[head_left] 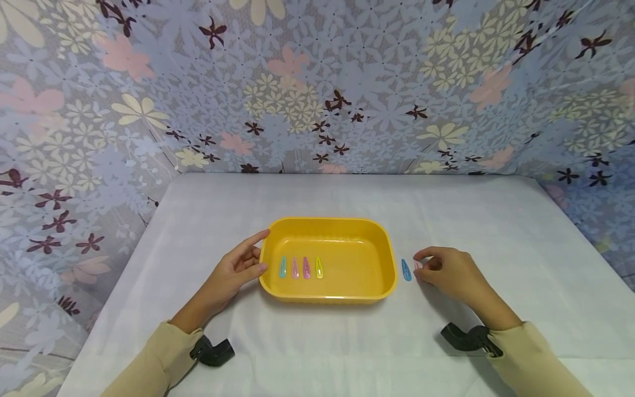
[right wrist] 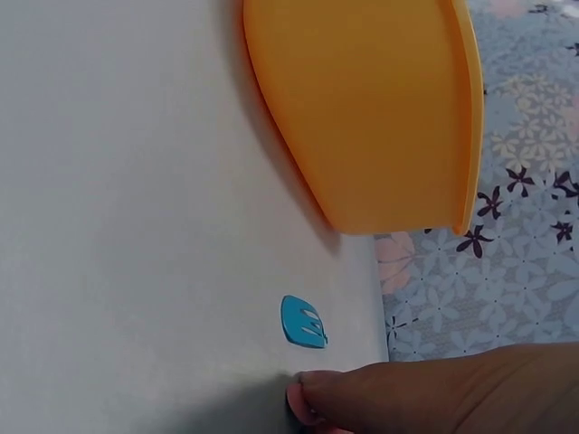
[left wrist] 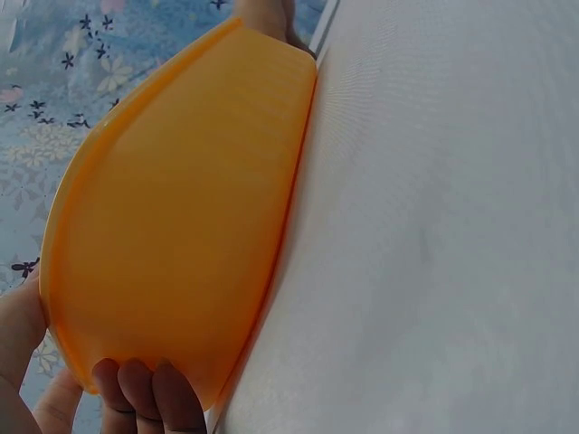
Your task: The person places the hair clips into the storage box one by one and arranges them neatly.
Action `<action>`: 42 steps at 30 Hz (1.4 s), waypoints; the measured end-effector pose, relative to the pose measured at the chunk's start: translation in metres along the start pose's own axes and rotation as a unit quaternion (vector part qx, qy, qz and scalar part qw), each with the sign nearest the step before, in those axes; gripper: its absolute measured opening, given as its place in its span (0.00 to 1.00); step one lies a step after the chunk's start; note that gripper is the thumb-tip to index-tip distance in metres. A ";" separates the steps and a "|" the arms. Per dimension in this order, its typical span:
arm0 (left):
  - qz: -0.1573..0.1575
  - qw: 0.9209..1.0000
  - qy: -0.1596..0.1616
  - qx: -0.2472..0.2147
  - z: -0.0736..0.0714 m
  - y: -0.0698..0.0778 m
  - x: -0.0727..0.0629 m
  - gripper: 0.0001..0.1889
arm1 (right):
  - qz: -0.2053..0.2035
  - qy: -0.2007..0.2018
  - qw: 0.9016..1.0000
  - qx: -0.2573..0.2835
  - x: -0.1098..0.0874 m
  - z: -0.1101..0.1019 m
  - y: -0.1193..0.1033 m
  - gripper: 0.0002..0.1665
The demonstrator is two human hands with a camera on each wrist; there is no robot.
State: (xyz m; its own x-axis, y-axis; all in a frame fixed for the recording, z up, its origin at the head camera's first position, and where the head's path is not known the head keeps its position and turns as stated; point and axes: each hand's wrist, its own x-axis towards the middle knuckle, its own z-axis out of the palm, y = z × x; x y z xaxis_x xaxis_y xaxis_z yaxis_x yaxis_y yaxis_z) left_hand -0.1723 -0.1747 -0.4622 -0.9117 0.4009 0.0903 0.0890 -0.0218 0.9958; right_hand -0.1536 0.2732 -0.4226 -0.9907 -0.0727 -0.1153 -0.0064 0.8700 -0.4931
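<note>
A yellow plastic tray (head_left: pixel 347 299) stands on the white cloth. In a row inside its left half lie a teal hair clip (head_left: pixel 283 267), a light pink one (head_left: pixel 295 267), a magenta one (head_left: pixel 306 268) and a yellow one (head_left: pixel 319 267). My left hand (head_left: pixel 232 271) holds the tray's left end, thumb and forefinger at the rim, the other fingers curled against the outer wall. Right of the tray, a blue hair clip (head_left: pixel 406 270) lies on the cloth. Beside it my right hand (head_left: pixel 453 274) pinches a pale pink hair clip (head_left: pixel 418 265), mostly hidden by the fingertips.
The white cloth (head_left: pixel 327 347) covers the table. Floral fabric (head_left: pixel 317 88) hangs along its back and sides. A black strap mount sits on each wrist, the left one (head_left: pixel 213 352) over the cloth in front of the tray.
</note>
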 end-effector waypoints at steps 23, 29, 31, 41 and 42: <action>0.001 1.000 -0.001 0.001 -0.001 0.000 0.000 0.36 | -0.036 0.069 0.997 0.021 -0.011 0.009 0.013 0.11; -0.001 1.000 -0.001 0.003 0.000 0.001 0.000 0.36 | -0.025 0.064 0.997 0.027 -0.011 0.008 0.014 0.13; 0.000 1.000 -0.001 0.004 0.000 0.001 0.000 0.36 | -0.023 0.062 0.997 0.028 -0.012 0.008 0.014 0.14; -0.005 1.000 -0.003 -0.005 0.000 0.001 0.000 0.36 | -0.021 0.048 0.998 0.042 -0.012 0.008 0.013 0.16; -0.006 1.000 -0.002 -0.005 0.000 0.000 0.000 0.36 | -0.020 0.047 0.998 0.044 -0.012 0.009 0.013 0.17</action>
State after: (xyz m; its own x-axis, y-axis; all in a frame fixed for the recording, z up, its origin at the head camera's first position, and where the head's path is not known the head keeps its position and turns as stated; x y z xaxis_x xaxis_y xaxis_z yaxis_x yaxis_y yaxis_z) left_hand -0.1722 -0.1744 -0.4618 -0.9107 0.4055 0.0788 0.0744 -0.0268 0.9969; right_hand -0.1405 0.2811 -0.4352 -0.9983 -0.0566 -0.0156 -0.0377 0.8213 -0.5693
